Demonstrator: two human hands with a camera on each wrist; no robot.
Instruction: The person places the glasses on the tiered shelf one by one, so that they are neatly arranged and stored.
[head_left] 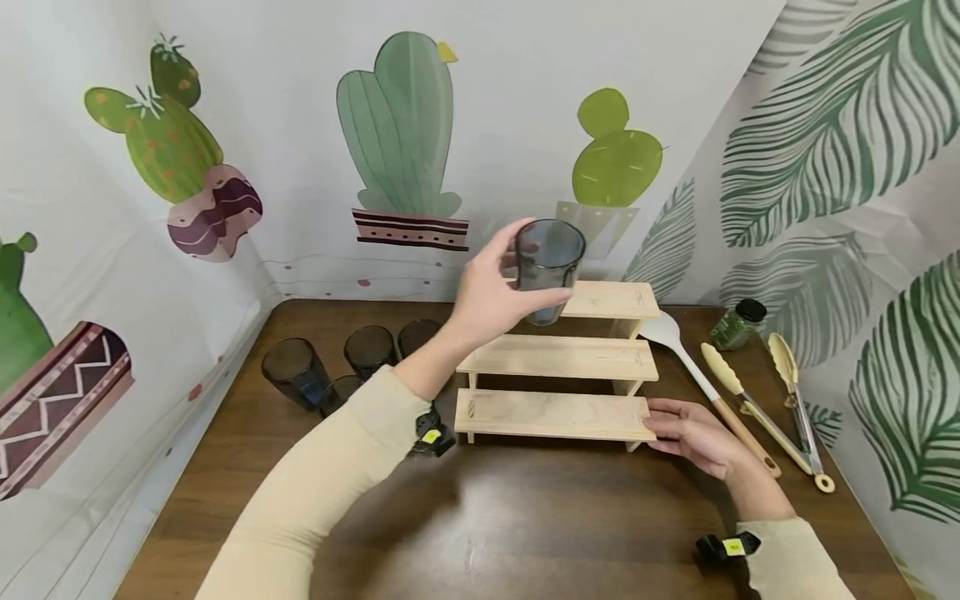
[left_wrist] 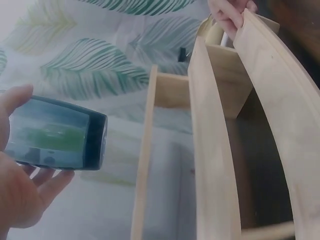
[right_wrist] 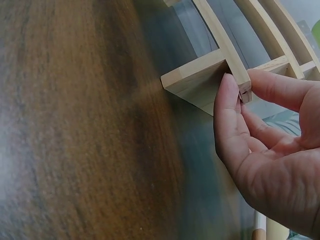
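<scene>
Tabletop (head_left: 525, 533), brown, fills lower frame. Three-tier wooden rack (head_left: 555, 358), right of centre. Spatula (head_left: 697, 372) and splayed tongs (head_left: 804, 425), right of frame. Right hand (head_left: 697, 437), centre right: fingers pinching rack's lowest tier, right end. Left hand (head_left: 483, 304), mid-frame: fingers curled round dark glass (head_left: 553, 260), raised by top tier. Other glasses (head_left: 292, 368), left of centre. Jar (head_left: 738, 323), right of frame.

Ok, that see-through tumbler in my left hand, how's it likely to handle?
The tumbler may be slippery, since its sides look smooth and glossy. Its clear, tinted wall suggests glass, so it's probably rigid and could break if dropped. Laid down, it might roll, given its rounded shape.
</scene>
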